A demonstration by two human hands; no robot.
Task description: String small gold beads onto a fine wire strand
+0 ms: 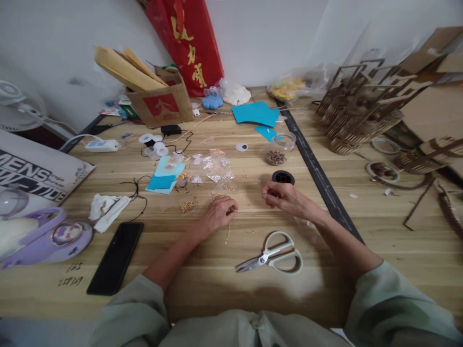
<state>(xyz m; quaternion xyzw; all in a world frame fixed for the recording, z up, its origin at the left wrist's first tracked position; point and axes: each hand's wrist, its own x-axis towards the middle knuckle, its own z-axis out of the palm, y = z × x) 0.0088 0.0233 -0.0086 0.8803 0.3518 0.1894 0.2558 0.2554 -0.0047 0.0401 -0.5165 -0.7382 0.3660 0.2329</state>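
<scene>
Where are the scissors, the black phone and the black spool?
Scissors (262,260): head view, at the pivot between blades and handles.
Black phone (115,259): head view, middle of its dark face.
Black spool (283,178): head view, near the centre of its top.

Hands (220,213) above wooden table (202,284)

Bare surface (202,289) runs left of the scissors (269,258) to the phone (115,258). Small bags (213,166) and the black spool (283,177) block the way farther back.
</scene>
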